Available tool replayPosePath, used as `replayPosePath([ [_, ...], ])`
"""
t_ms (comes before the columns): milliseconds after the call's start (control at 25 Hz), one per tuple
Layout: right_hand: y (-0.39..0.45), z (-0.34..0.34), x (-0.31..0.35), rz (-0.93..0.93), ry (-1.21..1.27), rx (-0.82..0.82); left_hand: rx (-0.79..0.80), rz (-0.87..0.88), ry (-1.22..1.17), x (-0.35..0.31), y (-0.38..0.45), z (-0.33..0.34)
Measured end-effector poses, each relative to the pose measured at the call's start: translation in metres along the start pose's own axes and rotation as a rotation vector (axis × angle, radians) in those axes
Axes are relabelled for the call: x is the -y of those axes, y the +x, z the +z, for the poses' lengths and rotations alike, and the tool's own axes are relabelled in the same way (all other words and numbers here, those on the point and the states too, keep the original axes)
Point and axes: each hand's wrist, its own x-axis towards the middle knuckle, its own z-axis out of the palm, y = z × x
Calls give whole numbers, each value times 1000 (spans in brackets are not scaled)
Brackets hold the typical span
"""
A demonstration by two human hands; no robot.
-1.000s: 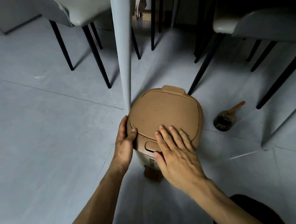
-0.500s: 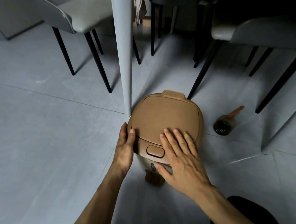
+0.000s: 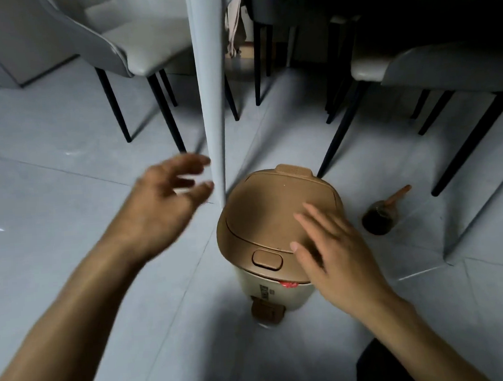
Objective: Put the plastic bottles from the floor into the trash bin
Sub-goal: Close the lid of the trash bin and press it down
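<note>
The trash bin [image 3: 275,292] stands on the grey floor, cream-bodied with a tan lid [image 3: 272,215] that is closed; a bit of red shows at its rim. My right hand [image 3: 333,253] hovers over the lid's right front, fingers spread and holding nothing. My left hand [image 3: 165,204] is off to the bin's left, raised and blurred, fingers apart and empty. A dark plastic bottle with an orange neck [image 3: 381,214] lies on the floor to the right of the bin.
A pale table leg [image 3: 209,104] comes down just behind the bin's left side. Chairs with black legs [image 3: 162,107] stand behind and to the right [image 3: 341,132]. A brown foot pedal [image 3: 266,311] sticks out at the bin's base.
My left hand has let go of the bin's side and swung up and left. My right hand has lifted off the lid's front. The view has risen away from the bin.
</note>
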Motion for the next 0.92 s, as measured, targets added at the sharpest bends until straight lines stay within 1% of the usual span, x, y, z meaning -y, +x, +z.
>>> replayPosePath([
  [80, -7, 36, -12, 21, -119, 138, 197, -57, 242, 35, 0, 33],
  [160, -14, 61, -26, 33, -185, 163, 410, -67, 420, 74, -8, 69],
  [200, -15, 67, -31, 34, -207, 158, 452, -65, 516, 91, -13, 84],
  [280, -20, 75, -39, 16, -258, 146, 458, -48, 633, 119, -23, 105],
  [360, -24, 80, -41, 17, -260, 140, 459, -63, 616, 132, -28, 111],
  [480, -24, 80, -44, 8, -238, 131, 450, -63, 606, 131, -24, 107],
  [600, -23, 74, -50, 5, -214, 82, 385, -31, 570, 122, -19, 105],
  [760, -25, 72, -48, 20, -141, 12, 367, -44, 557, 123, -22, 99],
  [840, -24, 70, -49, 83, -33, -28, 346, -67, 488, 124, -21, 97],
  [880, -22, 69, -52, 173, 87, -46, 331, -91, 417, 123, -20, 98],
  [920, -19, 66, -56, 311, 257, -54, 314, -125, 324, 122, -18, 99],
])
